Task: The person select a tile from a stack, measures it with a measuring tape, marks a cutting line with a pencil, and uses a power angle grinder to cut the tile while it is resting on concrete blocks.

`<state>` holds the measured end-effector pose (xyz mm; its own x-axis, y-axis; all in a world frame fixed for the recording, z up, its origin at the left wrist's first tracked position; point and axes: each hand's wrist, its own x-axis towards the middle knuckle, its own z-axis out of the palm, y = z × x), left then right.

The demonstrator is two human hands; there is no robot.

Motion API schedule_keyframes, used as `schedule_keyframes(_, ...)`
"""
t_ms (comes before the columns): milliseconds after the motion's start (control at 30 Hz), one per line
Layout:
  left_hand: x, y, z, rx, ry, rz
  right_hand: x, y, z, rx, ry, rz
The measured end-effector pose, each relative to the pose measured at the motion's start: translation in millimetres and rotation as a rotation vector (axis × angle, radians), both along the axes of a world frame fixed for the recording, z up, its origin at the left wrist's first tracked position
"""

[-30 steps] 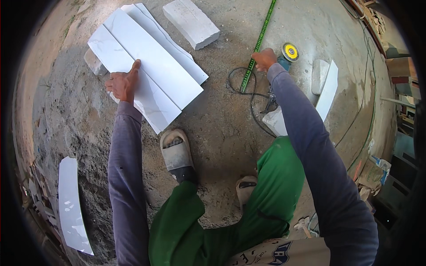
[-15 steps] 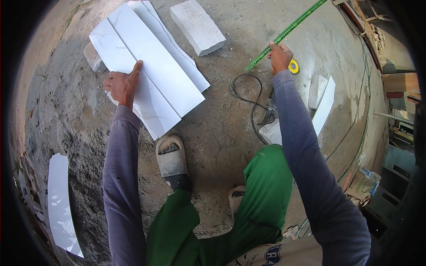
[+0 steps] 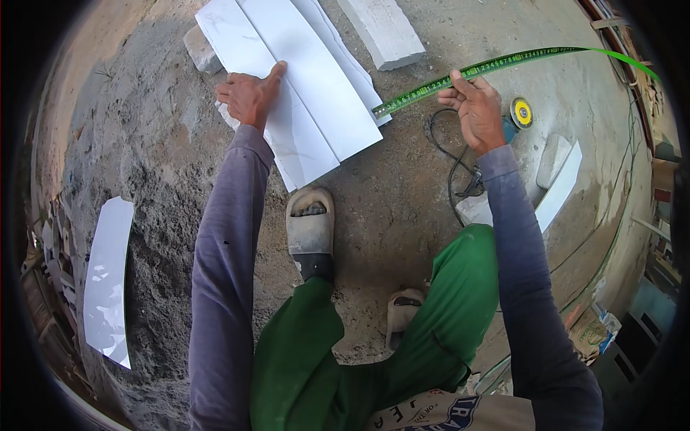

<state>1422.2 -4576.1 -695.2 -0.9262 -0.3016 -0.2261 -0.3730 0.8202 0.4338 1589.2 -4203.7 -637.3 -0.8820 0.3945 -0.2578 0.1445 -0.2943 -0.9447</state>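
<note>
White panels [image 3: 316, 75]: I'm seeing smooth, glossy faces;
Tape measure [image 3: 503, 62]: looking smooth;
Ground [image 3: 381, 244]: showing rough, matt grit;
Sleeves [image 3: 223, 276]: wrinkling matt cloth;

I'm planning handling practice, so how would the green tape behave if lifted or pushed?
The tape is probably flexible, as it curves toward its far end. It looks light: the right hand appears to hold it in a pinch. Being thin, it would likely buckle if pushed endwise.
</note>
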Motion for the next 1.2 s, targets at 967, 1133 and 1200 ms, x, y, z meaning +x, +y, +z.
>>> schedule_keyframes(967,57.2,17.3,-37.9,-0.145,0.290,-0.215,32.4,-80.2,-91.4,-0.358,-0.035,-0.041)
schedule_keyframes(1133,48.6,13.7,-37.1,-0.081,0.310,-0.184,33.6,-81.6,-93.2,-0.371,-0.043,-0.040)
schedule_keyframes(1200,50.7,10.1,-35.1,-0.082,0.284,-0.170,36.4,-83.3,-92.7,-0.356,-0.082,-0.052)
